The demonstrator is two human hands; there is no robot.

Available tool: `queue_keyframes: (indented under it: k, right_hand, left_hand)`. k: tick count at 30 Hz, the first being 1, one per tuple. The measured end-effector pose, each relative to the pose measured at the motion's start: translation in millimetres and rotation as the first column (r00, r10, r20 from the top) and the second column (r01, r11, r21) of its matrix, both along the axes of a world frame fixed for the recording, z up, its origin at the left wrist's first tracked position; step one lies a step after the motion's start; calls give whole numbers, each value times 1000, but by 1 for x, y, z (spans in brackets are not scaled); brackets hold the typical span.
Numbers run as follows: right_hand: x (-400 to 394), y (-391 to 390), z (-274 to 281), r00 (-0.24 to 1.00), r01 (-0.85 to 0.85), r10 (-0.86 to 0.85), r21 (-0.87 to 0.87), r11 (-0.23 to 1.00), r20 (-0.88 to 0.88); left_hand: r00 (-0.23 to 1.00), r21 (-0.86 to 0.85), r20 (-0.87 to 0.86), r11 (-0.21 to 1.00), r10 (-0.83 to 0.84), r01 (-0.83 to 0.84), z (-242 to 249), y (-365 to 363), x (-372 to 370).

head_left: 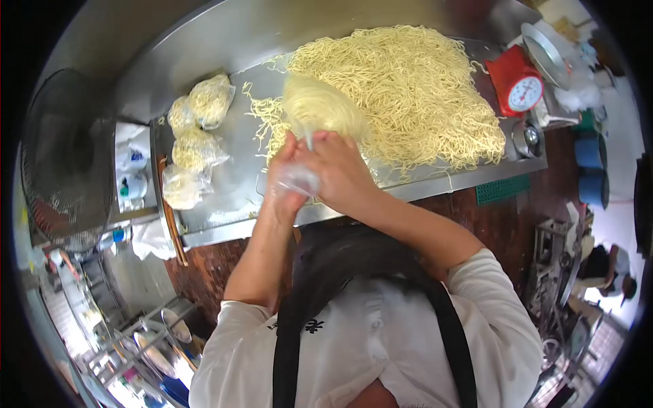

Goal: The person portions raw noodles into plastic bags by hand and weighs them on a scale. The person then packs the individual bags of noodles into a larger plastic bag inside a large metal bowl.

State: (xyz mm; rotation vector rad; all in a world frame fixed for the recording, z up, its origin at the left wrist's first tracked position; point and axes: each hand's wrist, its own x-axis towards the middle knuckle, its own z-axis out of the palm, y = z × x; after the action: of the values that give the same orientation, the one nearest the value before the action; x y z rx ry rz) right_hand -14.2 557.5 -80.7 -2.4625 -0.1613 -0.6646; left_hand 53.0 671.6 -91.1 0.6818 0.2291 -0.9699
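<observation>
Both my hands meet at the neck of a clear plastic bag point(320, 105) filled with yellow noodles, blurred by motion. My left hand point(289, 173) has its fingers closed on the bag's gathered plastic. Close against it, my right hand point(335, 166) also grips the bag's neck, fingers bent. The bag's loose end sticks out below my hands. Behind and to the right of the bag, a wide heap of loose noodles point(422, 95) covers much of the metal table point(238, 163). Some stray strands lie left of the bag.
Several bagged noodle portions point(194, 149) sit at the table's left. A red scale point(513, 81) and a small metal container point(527, 138) stand at the right. A large fan point(68, 156) is at far left. Wooden sticks point(172, 221) lean by the table's left edge.
</observation>
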Motion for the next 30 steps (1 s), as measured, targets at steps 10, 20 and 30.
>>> queue_keyframes:
  k: [10, 20, 30]
  right_hand:
    - [22, 64, -133, 859, 372, -136, 419, 828, -493]
    - [46, 122, -162, 850, 500, -340, 415, 760, -401]
    - [21, 107, -195, 822, 417, 83, 695, 586, -564]
  left_hand:
    - [-200, 756, 594, 626, -779, -194, -97, 101, 56]
    - [-64, 608, 783, 782, -619, -134, -187, 135, 77]
    - [266, 662, 725, 749, -636, -13, -173, 120, 66]
